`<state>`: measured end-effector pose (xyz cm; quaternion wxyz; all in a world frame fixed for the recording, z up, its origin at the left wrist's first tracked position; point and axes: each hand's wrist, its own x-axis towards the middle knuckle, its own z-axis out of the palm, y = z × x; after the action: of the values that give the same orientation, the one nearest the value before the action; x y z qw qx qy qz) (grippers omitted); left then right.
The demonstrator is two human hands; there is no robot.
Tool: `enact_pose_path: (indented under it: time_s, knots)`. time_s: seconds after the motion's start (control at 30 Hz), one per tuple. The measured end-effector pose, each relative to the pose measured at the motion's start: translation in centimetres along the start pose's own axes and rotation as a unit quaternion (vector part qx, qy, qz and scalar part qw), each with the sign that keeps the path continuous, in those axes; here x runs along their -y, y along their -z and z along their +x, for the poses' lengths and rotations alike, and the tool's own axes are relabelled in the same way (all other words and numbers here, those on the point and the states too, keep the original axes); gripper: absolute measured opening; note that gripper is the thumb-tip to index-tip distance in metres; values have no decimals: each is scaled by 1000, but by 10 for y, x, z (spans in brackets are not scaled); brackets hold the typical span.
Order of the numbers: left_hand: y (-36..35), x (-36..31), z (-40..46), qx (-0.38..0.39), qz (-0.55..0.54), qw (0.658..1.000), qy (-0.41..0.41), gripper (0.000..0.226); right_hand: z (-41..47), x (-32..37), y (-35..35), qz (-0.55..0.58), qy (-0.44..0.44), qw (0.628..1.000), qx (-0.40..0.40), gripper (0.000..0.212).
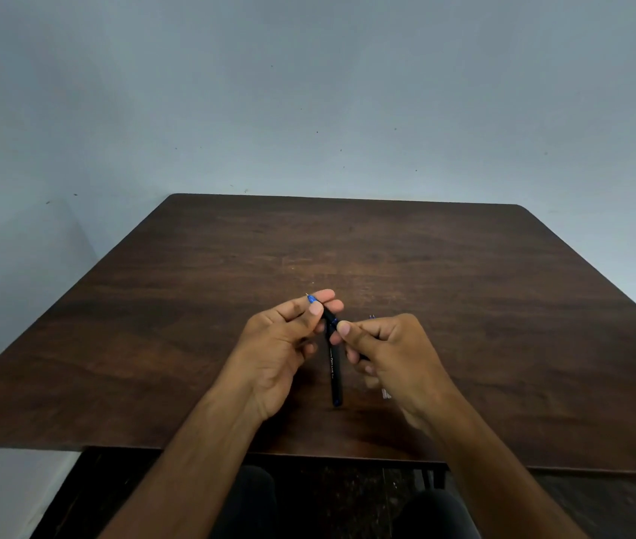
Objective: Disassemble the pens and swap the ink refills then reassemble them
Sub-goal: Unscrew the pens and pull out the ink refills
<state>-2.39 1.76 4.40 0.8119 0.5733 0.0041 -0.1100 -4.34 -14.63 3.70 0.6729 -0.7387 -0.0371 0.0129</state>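
Two hands work a black pen above a dark wooden table.

Nearest, the black pen barrel (335, 373) lies on the table (464, 266) between the two hands, its blue end toward the person. Above it, the left hand (281, 344) pinches the blue-tipped front of a black pen (322, 311) between thumb and fingers, its point aimed up and left. The right hand (390, 352) curls its thumb and fingers on the same pen's rear part. Just behind the right hand, a small bluish piece (372, 316) peeks out; what it is cannot be told. Beyond the table stands a pale grey wall (308, 91).
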Motion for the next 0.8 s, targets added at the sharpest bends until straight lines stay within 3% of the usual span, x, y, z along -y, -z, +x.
enact_pose_path:
  time_s: [0.27, 0.53, 0.67, 0.8]
  knots:
    - [-6, -1, 7, -97, -6, 995, 4, 39, 0, 3, -4, 16, 11, 1000, 13, 26]
    - [0, -4, -1, 51, 29, 998, 4, 28, 0, 4, 1, 22, -9, 1000, -3, 28]
    - [0, -3, -1, 1, 36, 999, -11, 25, -1, 3, 0, 30, -8, 1000, 5, 28]
    - [-2, -2, 2, -53, 20, 998, -18, 36, 0, 3, -2, 33, 0, 999, 10, 26]
